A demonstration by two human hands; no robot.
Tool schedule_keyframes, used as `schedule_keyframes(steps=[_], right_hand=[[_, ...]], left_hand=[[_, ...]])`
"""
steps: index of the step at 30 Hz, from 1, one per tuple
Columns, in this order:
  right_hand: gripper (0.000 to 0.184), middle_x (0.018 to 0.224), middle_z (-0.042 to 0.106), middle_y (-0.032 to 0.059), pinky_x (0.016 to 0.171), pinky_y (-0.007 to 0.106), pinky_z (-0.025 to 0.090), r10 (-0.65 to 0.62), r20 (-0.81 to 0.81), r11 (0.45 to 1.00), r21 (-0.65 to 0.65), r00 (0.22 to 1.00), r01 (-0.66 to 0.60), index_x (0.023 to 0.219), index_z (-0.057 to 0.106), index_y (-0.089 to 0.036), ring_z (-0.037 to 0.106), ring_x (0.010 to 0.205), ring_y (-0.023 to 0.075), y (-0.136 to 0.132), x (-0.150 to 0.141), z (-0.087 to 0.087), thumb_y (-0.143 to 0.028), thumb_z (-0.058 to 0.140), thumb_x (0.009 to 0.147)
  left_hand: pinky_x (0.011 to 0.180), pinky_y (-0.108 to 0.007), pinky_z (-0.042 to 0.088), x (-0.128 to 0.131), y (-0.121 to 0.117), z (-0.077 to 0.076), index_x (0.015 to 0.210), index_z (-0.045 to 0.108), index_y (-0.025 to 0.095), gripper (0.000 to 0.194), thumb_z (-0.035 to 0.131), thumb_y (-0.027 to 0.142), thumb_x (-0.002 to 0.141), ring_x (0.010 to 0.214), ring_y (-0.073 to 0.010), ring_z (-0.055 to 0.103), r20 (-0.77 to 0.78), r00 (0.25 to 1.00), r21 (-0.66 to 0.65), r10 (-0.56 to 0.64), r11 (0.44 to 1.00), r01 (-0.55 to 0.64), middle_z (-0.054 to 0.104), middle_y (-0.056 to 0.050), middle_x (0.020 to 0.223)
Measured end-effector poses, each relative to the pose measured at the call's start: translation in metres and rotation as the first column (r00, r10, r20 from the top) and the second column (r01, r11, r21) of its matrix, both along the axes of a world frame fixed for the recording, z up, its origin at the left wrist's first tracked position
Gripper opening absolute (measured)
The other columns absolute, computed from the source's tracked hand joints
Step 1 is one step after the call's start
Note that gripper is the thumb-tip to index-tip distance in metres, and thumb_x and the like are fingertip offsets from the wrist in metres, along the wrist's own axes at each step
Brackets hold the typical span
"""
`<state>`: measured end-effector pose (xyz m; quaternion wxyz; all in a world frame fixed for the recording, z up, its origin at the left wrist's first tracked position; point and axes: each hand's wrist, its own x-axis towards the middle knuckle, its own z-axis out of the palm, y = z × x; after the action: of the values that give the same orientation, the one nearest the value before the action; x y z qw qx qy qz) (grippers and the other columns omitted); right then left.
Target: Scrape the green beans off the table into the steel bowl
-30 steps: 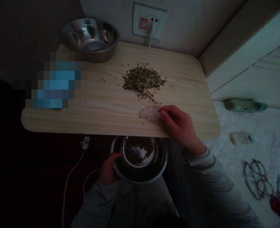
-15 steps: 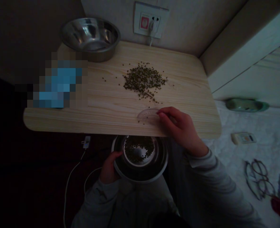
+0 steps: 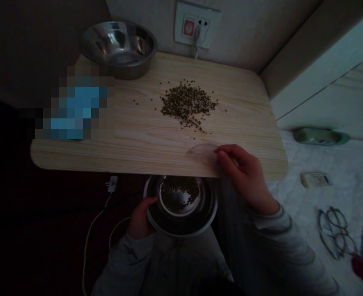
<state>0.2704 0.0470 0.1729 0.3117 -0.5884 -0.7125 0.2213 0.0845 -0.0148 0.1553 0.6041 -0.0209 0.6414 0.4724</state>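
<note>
My left hand is closed on the left rim of a steel bowl, held just below the table's front edge. Small dark green beans, like mung beans, lie in its middle. My right hand pinches a thin clear plastic disc, perhaps a lid, by its right side; part of it is hidden by the fingers. The disc is close over the tabletop near the front edge; contact cannot be made out. Beyond it, a loose pile of the same beans is spread on the wooden table.
Another steel bowl stands at the table's back left. A blurred-out blue object lies in front of it. A wall socket holds a plug. White cable hangs at left. Right, a white bed bears cables and small items.
My right hand has moved right and slightly toward me with the clear disc. A few beans near the front edge no longer show. My left hand and its bowl are nearly still.
</note>
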Motion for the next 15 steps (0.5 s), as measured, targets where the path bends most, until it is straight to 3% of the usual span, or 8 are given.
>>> schedule_keyframes(steps=[2,5,10,15], right_hand=[[0.017,0.071,0.059,0.0016,0.064,0.027,0.040,-0.080,-0.005,0.997,0.014,0.997,0.080,0.083,0.056,-0.019,0.053,0.067,0.0126,0.005,0.004,0.000,-0.030,0.044,0.079],[0.018,0.067,0.058,0.0015,0.060,0.026,0.039,-0.094,0.037,0.996,0.005,0.995,0.094,0.081,0.057,-0.017,0.052,0.063,0.0120,0.009,0.005,0.002,-0.031,0.044,0.079],[0.018,0.077,0.061,0.0030,0.065,0.028,0.040,-0.018,0.045,0.999,-0.031,0.999,0.019,0.081,0.057,-0.018,0.053,0.072,0.0139,0.003,0.001,0.005,-0.031,0.044,0.079],[0.018,0.070,0.059,0.0015,0.063,0.027,0.040,-0.021,0.017,0.999,-0.047,1.000,0.022,0.083,0.057,-0.018,0.052,0.066,0.0126,-0.001,0.003,0.004,-0.031,0.044,0.080]], left_hand=[[0.047,-0.010,0.041,0.002,0.001,0.006,0.039,0.062,0.017,0.038,0.046,0.004,0.071,0.041,-0.0051,0.052,0.006,1.000,-0.020,-0.004,1.000,0.004,0.059,0.003,0.040],[0.044,-0.008,0.039,0.004,0.004,0.008,0.037,0.060,0.016,0.040,0.045,0.003,0.071,0.039,-0.0038,0.051,0.092,0.996,-0.079,0.014,0.997,-0.007,0.058,0.002,0.038],[0.040,-0.017,0.042,-0.002,0.003,-0.016,0.037,0.060,0.014,0.042,0.040,0.010,0.073,0.033,-0.0089,0.049,0.331,0.943,-0.168,0.045,0.986,0.012,0.057,-0.004,0.038],[0.039,-0.015,0.042,-0.006,0.000,-0.023,0.038,0.061,0.012,0.039,0.042,0.007,0.071,0.033,-0.0084,0.049,0.294,0.955,-0.133,0.022,0.991,0.018,0.057,-0.003,0.037]])
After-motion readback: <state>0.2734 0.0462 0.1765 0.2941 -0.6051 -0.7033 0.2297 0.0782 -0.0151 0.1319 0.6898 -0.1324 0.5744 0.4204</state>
